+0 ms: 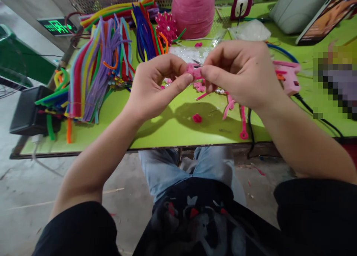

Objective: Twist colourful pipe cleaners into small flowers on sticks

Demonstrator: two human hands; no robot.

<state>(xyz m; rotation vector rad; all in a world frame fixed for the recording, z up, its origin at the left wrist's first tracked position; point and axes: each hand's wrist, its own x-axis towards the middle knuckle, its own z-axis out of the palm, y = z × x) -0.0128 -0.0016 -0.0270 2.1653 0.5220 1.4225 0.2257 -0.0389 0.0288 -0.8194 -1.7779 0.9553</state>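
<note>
Both of my hands are raised over the green table [167,129] and pinch one small pink pipe-cleaner piece [193,70] between them. My left hand [156,88] grips its left end with thumb and fingers closed. My right hand [242,72] pinches its right end, fingers curled. Below them on the table lie several pink pipe-cleaner bits [228,105], a small pink curl [197,118] and a longer pink stem [244,122].
A big bundle of coloured pipe cleaners [97,66] lies at the left. A pink yarn cone [193,10] and a pink flower [166,25] stand at the back. A pink glue gun [288,75] with a black cord lies at the right, a phone [325,18] behind it.
</note>
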